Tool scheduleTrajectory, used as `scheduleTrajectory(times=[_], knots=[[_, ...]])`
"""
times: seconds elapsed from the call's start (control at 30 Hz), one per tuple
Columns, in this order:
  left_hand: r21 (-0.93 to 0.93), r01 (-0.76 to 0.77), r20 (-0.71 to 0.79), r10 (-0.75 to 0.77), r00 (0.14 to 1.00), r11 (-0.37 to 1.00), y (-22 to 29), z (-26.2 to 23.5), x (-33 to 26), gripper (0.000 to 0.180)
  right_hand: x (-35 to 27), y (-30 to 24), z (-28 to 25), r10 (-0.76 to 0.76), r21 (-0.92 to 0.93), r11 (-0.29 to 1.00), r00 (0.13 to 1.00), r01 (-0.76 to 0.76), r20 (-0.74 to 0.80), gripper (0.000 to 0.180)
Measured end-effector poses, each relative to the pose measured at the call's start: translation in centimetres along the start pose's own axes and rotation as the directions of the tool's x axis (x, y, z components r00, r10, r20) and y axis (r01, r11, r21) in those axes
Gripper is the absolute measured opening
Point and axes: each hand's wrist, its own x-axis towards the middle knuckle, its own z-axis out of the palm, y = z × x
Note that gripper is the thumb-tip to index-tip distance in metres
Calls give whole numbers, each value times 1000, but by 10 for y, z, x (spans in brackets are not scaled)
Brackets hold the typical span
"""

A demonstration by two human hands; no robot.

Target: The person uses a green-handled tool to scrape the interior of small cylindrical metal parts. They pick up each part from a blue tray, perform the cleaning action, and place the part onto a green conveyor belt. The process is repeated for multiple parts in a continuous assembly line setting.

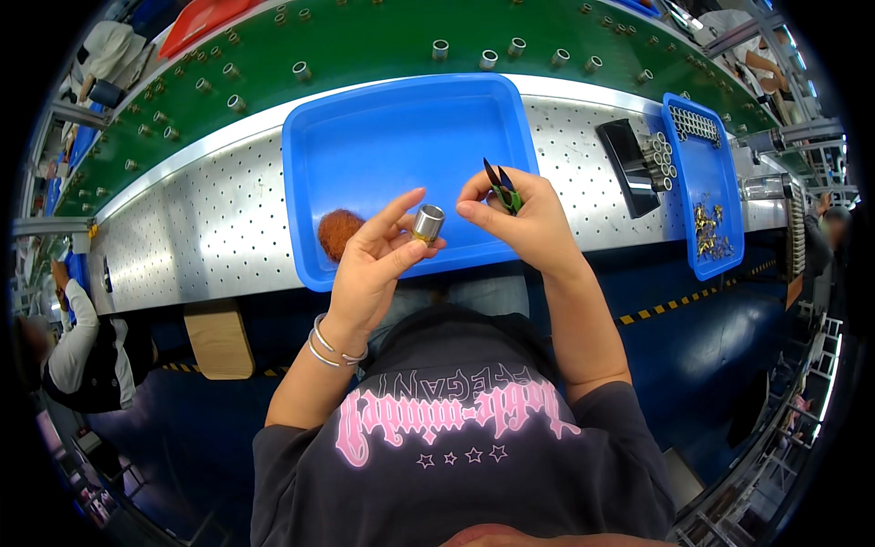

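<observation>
Between the thumb and fingers of my left hand (375,257) is a short silver metal cylinder (428,221), its open end facing up. A yellowish band shows at its lower end. My right hand (529,223) is closed around small green-handled scissors (510,196) with dark blades pointing up and away from me, their tips apart. The blades do not touch the cylinder. Both hands are over the near side of a large blue tray (401,118). A reddish-brown fibrous ball (341,234) lies in the tray, left of my left hand.
A green conveyor belt (365,46) carrying several metal cylinders runs behind the perforated metal table (210,210). On the right are a black holder (629,169), upright cylinders (660,162) and a narrow blue tray (702,191) holding brass-coloured pieces. A person (91,351) sits at the far left.
</observation>
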Motion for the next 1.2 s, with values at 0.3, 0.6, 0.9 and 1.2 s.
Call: scheduleTrajectory(times=[0.3, 0.6, 0.9, 1.2], knots=[[-130, 56, -48, -63, 997, 990, 6, 2, 2, 48, -1, -3, 13, -119, 199, 972, 991, 128, -59, 11], [-145, 39, -45, -46, 998, 989, 5, 3, 4, 44, 1, -12, 15, -134, 77, 988, 991, 135, -22, 8], [-109, 24, -49, -30, 998, 994, 5, 3, 6, 42, 7, -13, 22, -183, 266, 950, 982, 165, 46, 7], [-107, 18, -51, -23, 998, 994, 4, 1, 7, 42, 12, -10, 24, -185, 299, 941, 981, 159, 63, 6]])
